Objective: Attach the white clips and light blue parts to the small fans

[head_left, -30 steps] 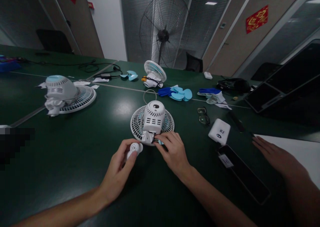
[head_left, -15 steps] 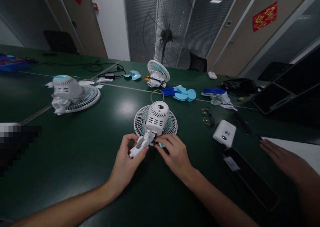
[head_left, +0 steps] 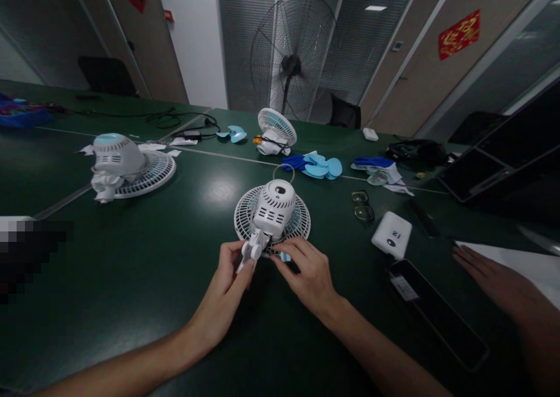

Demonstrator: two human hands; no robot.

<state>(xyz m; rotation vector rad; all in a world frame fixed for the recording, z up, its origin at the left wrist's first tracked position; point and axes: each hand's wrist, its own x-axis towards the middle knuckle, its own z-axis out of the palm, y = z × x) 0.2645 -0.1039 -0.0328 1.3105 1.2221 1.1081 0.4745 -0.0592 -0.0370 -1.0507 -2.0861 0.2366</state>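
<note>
A small white fan (head_left: 275, 207) lies face down on the dark green table, its round grille (head_left: 242, 213) against the top and its motor housing upward. My left hand (head_left: 231, 274) is closed around the white clip-like bracket (head_left: 251, 248) at the fan's near end, thumb on top. On the near right edge of the grille, my right hand (head_left: 306, 271) has thumb and fingertips closed together; the exact spot they grip is partly hidden. A bit of light blue (head_left: 285, 257) shows beneath those fingers. A thin cord loop (head_left: 285, 169) sticks up behind the housing.
Another white fan (head_left: 120, 158) lies to the left, a third (head_left: 275, 132) at the back. Blue fan blades (head_left: 324, 167), glasses (head_left: 363, 206), a white box (head_left: 392, 234) and a black power bank-like slab (head_left: 437, 315) lie around. Another person's hand (head_left: 494, 280) rests at right.
The bracket in my left hand has swung to a steeper angle, its free end moving right. The cord loop behind the housing has shifted right. My right hand has hardly moved.
</note>
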